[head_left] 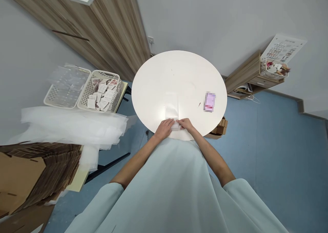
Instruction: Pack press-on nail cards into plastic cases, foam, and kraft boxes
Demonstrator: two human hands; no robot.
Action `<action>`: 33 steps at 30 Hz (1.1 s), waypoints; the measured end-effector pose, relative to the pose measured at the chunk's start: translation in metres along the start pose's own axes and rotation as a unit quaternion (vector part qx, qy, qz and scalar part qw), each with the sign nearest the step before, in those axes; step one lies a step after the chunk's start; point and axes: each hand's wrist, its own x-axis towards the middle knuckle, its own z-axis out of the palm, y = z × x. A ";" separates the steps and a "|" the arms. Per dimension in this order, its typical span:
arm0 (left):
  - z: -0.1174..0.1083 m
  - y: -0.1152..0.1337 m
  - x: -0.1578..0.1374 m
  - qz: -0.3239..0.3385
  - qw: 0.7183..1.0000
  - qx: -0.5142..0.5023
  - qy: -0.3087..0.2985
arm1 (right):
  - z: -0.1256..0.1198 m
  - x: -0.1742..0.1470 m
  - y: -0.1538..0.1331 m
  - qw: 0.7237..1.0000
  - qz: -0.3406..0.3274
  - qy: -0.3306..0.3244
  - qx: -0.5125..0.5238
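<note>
A narrow, translucent white wrapping sheet [172, 109] lies lengthwise near the front edge of the round white table [153, 79]. My left hand [164, 128] rests on the near left part of this sheet, its fingers stretched out over it. At the sheet's right edge, my right hand [186, 124] is closed, with thumb and forefinger pinching the material. The near end looks folded or layered under my fingers; whether anything is inside cannot be made out. A pink-purple item [209, 101], blurred by pixelation, lies farther right on the table.
At left, a white basket [116, 98] holds small cards or packets, beside a basket of clear plastic [69, 84]. White wrapping sheets [71, 125] and flattened cardboard [48, 175] are stacked nearer. Small boxes [220, 126] sit below the table's right side; a wooden cabinet [246, 74] stands beyond.
</note>
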 end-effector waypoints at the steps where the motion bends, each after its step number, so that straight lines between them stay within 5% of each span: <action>1: 0.000 -0.001 0.000 -0.002 1.000 -0.005 0.004 | -0.001 -0.002 0.002 1.000 0.001 0.003 0.000; 3: -0.001 -0.001 0.002 -0.010 1.000 -0.013 0.007 | -0.002 -0.009 0.006 0.999 -0.018 0.032 -0.018; 6: -0.005 0.002 0.005 -0.031 0.999 -0.024 0.010 | -0.003 -0.022 0.013 0.981 -0.138 0.072 -0.116; 10: -0.014 0.008 0.009 -0.057 0.997 -0.061 0.006 | 0.001 -0.032 0.019 0.947 -0.255 0.028 -0.192; 19: -0.026 -0.002 0.012 -0.232 0.951 -0.190 0.071 | 0.000 -0.009 0.006 0.975 -0.189 0.051 -0.108; 26: -0.020 -0.006 0.028 -0.324 0.918 -0.186 0.133 | 0.002 0.015 -0.004 0.976 -0.162 0.087 -0.119; 33: -0.015 -0.009 0.038 -0.334 0.917 -0.126 0.176 | 0.008 0.027 -0.018 0.984 -0.056 0.109 -0.129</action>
